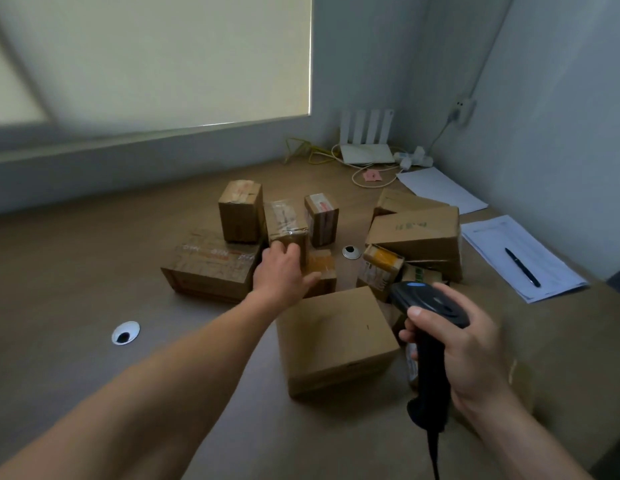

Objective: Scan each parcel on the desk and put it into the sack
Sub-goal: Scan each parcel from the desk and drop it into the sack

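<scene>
Centrally, left hand (282,271), fingers spread, touches a taped parcel (287,221), likely light, stiff, slick (grip its sides); right hand (474,348) grips scanner (428,303).

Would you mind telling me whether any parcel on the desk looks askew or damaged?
Yes: the large carton on the right sits tilted, its top slanting, unlike the upright parcels to its left. I cannot tell whether it is crushed.

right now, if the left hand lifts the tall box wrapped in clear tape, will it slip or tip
The taped box looks glossy, so it may slip in a loose grip. It stands tall and narrow, so a push up high could tip it. It is cardboard, so probably stiff.
</scene>
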The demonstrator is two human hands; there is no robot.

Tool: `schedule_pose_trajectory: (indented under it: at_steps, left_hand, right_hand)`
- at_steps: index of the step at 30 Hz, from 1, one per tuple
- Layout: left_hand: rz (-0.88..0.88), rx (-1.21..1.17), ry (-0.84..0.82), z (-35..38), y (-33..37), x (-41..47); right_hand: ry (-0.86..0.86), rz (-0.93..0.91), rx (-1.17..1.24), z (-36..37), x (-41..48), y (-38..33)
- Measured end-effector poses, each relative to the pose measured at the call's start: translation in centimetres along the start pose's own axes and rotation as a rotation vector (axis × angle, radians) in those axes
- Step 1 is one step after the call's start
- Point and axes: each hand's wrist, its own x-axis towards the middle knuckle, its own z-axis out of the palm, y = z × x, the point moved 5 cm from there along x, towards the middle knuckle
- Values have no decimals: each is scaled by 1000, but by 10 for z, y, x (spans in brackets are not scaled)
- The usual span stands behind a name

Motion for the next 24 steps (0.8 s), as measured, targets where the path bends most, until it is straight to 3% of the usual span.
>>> schedule_pose_trajectory:
  at_steps: [2,8,16,24]
  left_hand:
    - [-29,23,51,-11,-5,25]
    - [-204,19,-96,-3,-10,88]
    - [-405,-7,-90,18,-18,123]
    - [-184,-163,-74,-2,-24,83]
  right_hand:
    - [-1,-20,-20,5,6,-2]
    - [18,-7,-54,15,29,2]
    - [69,43,-50,13,42,14]
    - [22,-9,-62,19,24,2]
